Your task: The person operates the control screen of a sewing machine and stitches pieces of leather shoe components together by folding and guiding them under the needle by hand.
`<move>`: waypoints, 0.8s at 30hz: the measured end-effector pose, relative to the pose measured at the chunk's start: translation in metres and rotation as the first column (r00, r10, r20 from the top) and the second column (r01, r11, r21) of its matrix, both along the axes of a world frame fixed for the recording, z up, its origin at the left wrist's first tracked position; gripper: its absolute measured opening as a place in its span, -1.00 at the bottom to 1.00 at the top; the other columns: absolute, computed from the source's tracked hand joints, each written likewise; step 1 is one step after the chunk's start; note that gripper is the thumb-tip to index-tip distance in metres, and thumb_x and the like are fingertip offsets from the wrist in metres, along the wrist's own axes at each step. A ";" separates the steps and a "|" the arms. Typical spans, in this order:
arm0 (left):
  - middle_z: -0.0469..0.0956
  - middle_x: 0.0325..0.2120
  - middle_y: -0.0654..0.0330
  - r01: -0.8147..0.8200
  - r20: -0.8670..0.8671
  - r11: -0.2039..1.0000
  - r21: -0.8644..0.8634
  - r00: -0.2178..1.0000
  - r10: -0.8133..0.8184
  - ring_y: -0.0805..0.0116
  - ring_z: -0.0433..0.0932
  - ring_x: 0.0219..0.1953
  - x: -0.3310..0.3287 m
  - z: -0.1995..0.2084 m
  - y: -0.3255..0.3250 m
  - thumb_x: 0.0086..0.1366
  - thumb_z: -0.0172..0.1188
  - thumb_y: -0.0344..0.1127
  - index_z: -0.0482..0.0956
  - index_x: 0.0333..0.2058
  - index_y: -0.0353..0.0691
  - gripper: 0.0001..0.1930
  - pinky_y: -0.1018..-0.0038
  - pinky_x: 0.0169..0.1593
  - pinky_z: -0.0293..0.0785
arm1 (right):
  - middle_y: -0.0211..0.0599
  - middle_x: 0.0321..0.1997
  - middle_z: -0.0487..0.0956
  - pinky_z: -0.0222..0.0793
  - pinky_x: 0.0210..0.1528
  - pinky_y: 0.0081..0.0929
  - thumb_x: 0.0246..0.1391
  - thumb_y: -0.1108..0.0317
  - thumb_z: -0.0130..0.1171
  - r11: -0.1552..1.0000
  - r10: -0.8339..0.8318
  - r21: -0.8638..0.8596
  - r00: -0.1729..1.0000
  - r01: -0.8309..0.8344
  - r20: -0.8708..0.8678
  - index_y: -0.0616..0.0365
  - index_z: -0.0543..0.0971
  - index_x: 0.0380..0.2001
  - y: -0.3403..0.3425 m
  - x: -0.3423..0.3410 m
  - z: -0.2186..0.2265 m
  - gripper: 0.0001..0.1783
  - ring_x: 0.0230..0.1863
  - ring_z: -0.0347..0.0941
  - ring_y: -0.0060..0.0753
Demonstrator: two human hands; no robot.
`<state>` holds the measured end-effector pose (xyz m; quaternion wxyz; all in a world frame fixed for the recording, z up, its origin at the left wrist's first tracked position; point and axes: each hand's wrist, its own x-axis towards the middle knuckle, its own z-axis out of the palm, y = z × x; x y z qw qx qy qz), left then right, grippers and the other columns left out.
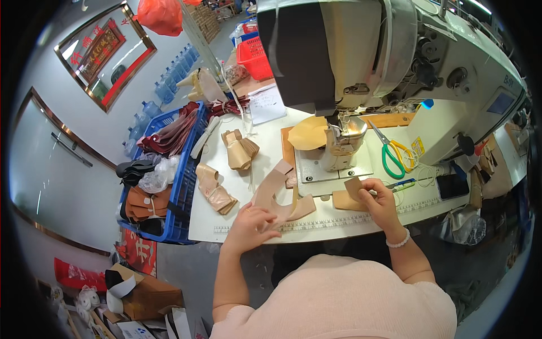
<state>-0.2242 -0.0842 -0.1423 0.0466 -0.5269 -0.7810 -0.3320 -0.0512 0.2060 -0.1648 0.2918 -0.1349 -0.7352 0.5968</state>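
A curved pinkish-beige leather-like piece lies on the white sewing table, left of the sewing machine's post. My left hand is at its near end, fingers bent and closed on its edge. Between the thumb and fingers of my right hand is a small tan leather-like piece, lifted and tilted. Under it lies a flat tan strip, partly covered by the lifted piece and my fingers. A rounded yellow-tan piece rests beside the needle area.
Two tied bundles of beige pieces lie at the left. Green-and-yellow-handled scissors and a dark phone are right of the post. A blue crate borders the table's left edge. The machine head overhangs the back.
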 end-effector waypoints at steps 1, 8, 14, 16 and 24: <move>0.57 -0.41 0.14 -0.035 0.145 0.998 0.058 0.989 0.027 0.16 0.52 -0.29 0.001 0.000 -0.001 -0.04 0.34 -0.41 0.58 -0.34 -0.22 -0.77 0.36 -0.18 0.41 | -0.28 -0.28 0.49 0.31 -0.10 -0.55 0.03 0.49 0.14 0.999 0.024 0.030 0.999 -0.023 -0.031 0.27 0.52 -0.35 0.001 -0.002 0.001 -0.91 -0.16 0.41 -0.45; 0.55 -0.35 0.03 -0.658 -0.010 0.722 -0.215 0.740 0.672 0.08 0.50 -0.23 -0.040 -0.022 0.070 -0.01 0.28 -0.40 0.53 -0.18 -0.25 -0.65 0.30 -0.15 0.42 | -0.19 -0.18 0.47 0.30 -0.04 -0.48 -0.01 0.54 0.16 0.979 -0.018 0.204 0.999 0.027 -0.046 0.24 0.52 -0.35 -0.005 0.006 0.022 -0.90 -0.06 0.40 -0.33; 0.56 -0.37 0.08 -0.477 0.440 0.863 -0.168 0.747 0.498 0.27 0.55 -0.41 -0.036 -0.018 0.059 -0.03 0.26 -0.51 0.48 -0.07 -0.33 -0.55 0.42 -0.28 0.47 | -0.24 -0.19 0.49 0.32 -0.09 -0.57 0.03 0.50 0.15 0.996 -0.092 0.015 0.996 0.092 0.017 0.26 0.52 -0.30 0.030 0.037 0.001 -0.86 -0.16 0.42 -0.46; 0.56 -0.39 0.11 -0.466 0.467 0.884 -0.035 0.775 0.427 0.34 0.55 -0.42 -0.022 -0.005 0.054 -0.02 0.25 -0.53 0.50 -0.10 -0.34 -0.58 0.46 -0.30 0.47 | -0.26 -0.20 0.49 0.30 -0.07 -0.55 0.03 0.50 0.14 0.992 -0.074 -0.103 0.996 0.078 0.043 0.26 0.51 -0.28 0.035 0.039 0.005 -0.85 -0.16 0.42 -0.46; 0.55 -0.44 0.17 -0.047 0.287 0.964 0.263 0.957 -0.031 0.41 0.54 -0.39 0.008 0.071 0.065 0.05 0.13 -0.69 0.54 -0.33 -0.33 -0.80 0.57 -0.28 0.46 | -0.32 -0.28 0.47 0.33 -0.20 -0.55 -0.02 0.48 0.21 0.973 -0.028 0.227 0.997 0.045 -0.075 0.21 0.57 -0.40 0.035 0.007 0.053 -0.92 -0.18 0.40 -0.46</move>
